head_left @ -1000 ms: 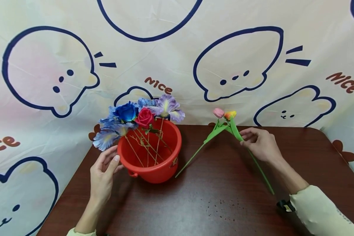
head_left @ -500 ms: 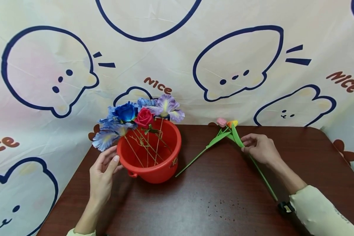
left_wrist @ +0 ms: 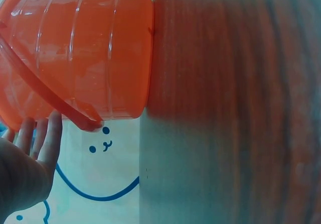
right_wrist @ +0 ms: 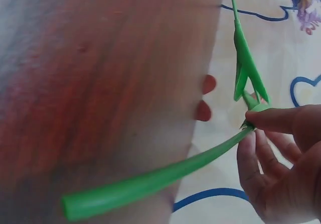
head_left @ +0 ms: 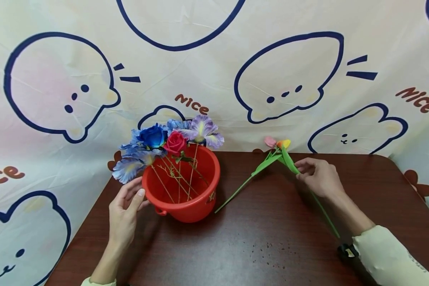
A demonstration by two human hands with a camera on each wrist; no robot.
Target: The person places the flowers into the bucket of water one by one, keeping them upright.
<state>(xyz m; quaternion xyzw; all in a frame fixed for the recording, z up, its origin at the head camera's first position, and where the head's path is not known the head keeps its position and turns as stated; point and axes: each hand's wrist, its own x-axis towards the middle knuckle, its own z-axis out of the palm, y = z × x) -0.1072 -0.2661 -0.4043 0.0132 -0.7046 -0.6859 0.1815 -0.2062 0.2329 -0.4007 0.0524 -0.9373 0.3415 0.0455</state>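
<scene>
In the head view, my left hand (head_left: 123,214) is at the near left side of a red plastic bucket (head_left: 196,208). Its extended fingers touch the wall near the rim, as the left wrist view shows. Artificial flowers lean in the bucket: a blue rose (head_left: 152,135), a red rose (head_left: 175,143) and pale purple-blue irises (head_left: 203,129). My right hand (head_left: 321,177) pinches the green stem of a yellow-orange artificial tulip (head_left: 283,143) between thumb and fingers, just below its leaf. A pink tulip (head_left: 270,142) crosses it near the heads, its stem slanting down left towards the bucket.
Everything is over a dark brown wooden table (head_left: 200,254) with small dark specks (head_left: 268,254) near its front middle. Behind hangs a pale cloth (head_left: 214,71) with cartoon outlines. The bucket's handle (left_wrist: 45,91) hangs against its side.
My right hand has shifted slightly right with the yellow-orange tulip. Both tulip heads dipped, then rose a little, and now sit farther right. My left hand and the bucket have stayed in place.
</scene>
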